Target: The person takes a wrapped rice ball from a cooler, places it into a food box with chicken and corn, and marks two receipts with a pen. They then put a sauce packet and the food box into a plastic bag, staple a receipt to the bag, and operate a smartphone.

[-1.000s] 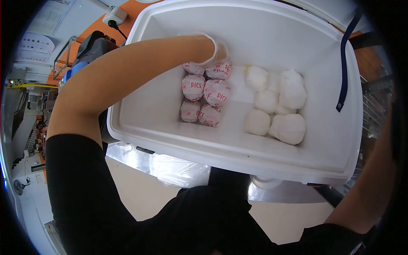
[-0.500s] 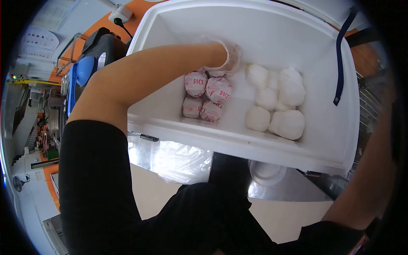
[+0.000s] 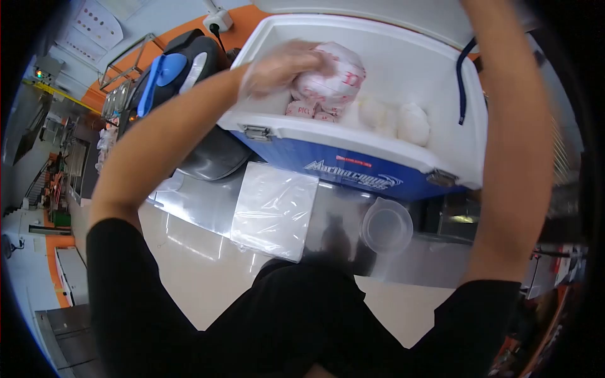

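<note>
My left hand (image 3: 287, 66), in a clear plastic glove and smeared by motion, grips a round rice packet (image 3: 337, 74) in white paper with red print. The packet is lifted to about the height of the rim of a white-lined cooler box (image 3: 378, 133). Below it, inside the box, lie more red-printed rice packets (image 3: 301, 109), partly covered by the held one. Plain white wrapped bundles (image 3: 413, 124) rest to their right. My right forearm (image 3: 513, 138) reaches up past the box's right side toward the raised lid (image 3: 391, 19); the hand itself is beyond the top edge.
A stack of white sheets in clear plastic (image 3: 275, 211) and a translucent round tub (image 3: 387, 227) sit on the metal counter before the box. Left of the box stands a dark rounded appliance (image 3: 211, 148) with a blue scoop (image 3: 151, 82). A dark strap (image 3: 462, 88) hangs at the right.
My left hand has come up from the bottom of the box with a rice packet. My right arm has swung up from the lower right. The view has shifted, showing the box's blue front.
</note>
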